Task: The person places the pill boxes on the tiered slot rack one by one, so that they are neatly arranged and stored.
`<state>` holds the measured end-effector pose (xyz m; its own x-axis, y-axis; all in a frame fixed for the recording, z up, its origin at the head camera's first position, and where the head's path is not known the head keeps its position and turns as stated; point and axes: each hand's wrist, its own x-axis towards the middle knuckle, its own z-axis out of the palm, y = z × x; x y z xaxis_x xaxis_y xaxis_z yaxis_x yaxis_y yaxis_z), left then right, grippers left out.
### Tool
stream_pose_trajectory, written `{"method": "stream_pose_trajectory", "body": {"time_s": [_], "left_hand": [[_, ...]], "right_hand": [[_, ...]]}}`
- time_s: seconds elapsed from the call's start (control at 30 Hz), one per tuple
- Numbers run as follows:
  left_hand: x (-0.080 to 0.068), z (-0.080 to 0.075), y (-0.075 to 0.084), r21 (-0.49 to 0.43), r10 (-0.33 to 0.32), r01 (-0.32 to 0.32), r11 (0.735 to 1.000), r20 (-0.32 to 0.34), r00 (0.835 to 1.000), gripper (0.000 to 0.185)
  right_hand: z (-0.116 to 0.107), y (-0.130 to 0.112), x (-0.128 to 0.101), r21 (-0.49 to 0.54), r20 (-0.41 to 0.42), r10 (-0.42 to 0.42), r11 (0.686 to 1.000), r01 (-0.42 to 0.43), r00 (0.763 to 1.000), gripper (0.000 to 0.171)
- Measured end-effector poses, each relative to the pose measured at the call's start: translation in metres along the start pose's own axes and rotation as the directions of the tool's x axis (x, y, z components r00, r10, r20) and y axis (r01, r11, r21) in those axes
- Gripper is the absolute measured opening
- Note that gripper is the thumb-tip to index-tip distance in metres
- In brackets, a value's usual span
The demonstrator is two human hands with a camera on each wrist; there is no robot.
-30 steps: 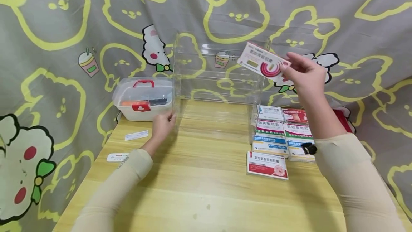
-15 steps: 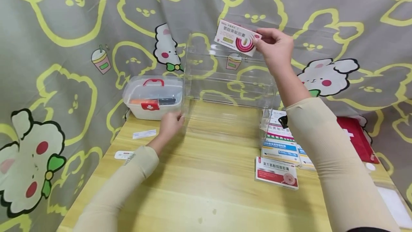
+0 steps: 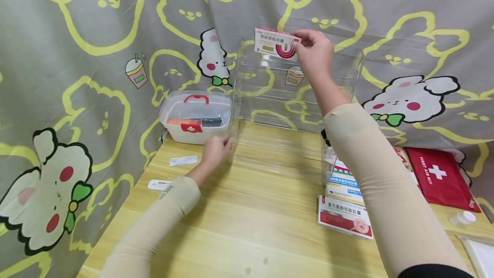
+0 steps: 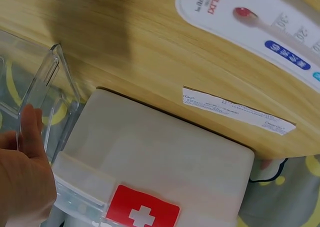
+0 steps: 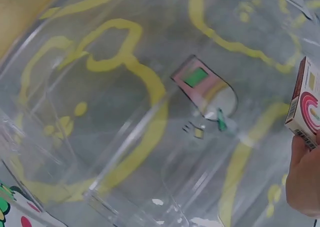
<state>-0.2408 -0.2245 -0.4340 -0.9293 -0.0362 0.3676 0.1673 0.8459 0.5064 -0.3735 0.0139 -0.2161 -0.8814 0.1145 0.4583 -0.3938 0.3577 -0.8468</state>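
My right hand (image 3: 315,52) pinches a white-and-pink capsule box (image 3: 274,45) by its right end, label facing me. It is held up over the top tier of a clear, tiered acrylic display rack (image 3: 270,95). In the right wrist view the box (image 5: 306,104) and part of the hand (image 5: 305,179) show at the right edge, the rack's clear panels filling much of the view. My left hand (image 3: 216,151) grips the front edge of the rack's left side panel. Fingers and thumb close on that edge (image 4: 37,82) in the left wrist view.
Left of the rack stands a white first-aid box (image 3: 197,134) with a red handle. Nearer lie a paper strip (image 3: 183,160) and a thermometer case (image 4: 225,12). Medicine boxes (image 3: 344,216) lie right, partly behind my forearm, beside a red first-aid pouch (image 3: 440,177) and white bottle (image 3: 462,218).
My right hand has carried the capsule box leftward and over the rack's top, turning it more level. The left hand keeps its hold on the rack. The head view has shifted to the right.
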Motion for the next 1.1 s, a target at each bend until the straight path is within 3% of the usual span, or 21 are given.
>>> {"method": "stream_pose_trajectory", "body": {"time_s": [0.13, 0.47, 0.73, 0.83, 1.03, 1.1], "left_hand": [[0.001, 0.0, 0.002, -0.009, -0.028, 0.028, 1.0, -0.002, 1.0, 0.021], [0.002, 0.002, 0.003, 0.0, -0.024, 0.024, 1.0, 0.018, 1.0, 0.021], [0.003, 0.002, 0.006, -0.003, -0.052, 0.052, 0.999, 0.049, 0.997, 0.022], [0.004, 0.003, 0.006, -0.017, -0.072, 0.074, 0.997, 0.081, 0.994, 0.022], [0.004, 0.003, 0.005, -0.03, -0.129, 0.132, 0.991, 0.087, 0.988, 0.022], [0.005, 0.003, 0.005, -0.023, -0.118, 0.12, 0.992, 0.075, 0.99, 0.021]], "right_hand": [[0.01, 0.006, -0.002, -0.109, -0.003, -0.045, 0.993, 0.045, 0.999, 0.025], [0.021, 0.007, 0.009, -0.206, 0.056, -0.091, 0.973, 0.1, 0.994, 0.026], [0.024, 0.008, 0.009, -0.409, 0.162, -0.097, 0.899, 0.157, 0.982, 0.025], [0.019, 0.009, 0.012, -0.506, 0.206, -0.118, 0.837, 0.209, 0.972, 0.024], [0.018, 0.001, 0.018, -0.678, 0.379, -0.164, 0.621, 0.394, 0.911, 0.031], [0.019, -0.003, 0.019, -0.706, 0.407, -0.162, 0.568, 0.422, 0.899, 0.032]]}}
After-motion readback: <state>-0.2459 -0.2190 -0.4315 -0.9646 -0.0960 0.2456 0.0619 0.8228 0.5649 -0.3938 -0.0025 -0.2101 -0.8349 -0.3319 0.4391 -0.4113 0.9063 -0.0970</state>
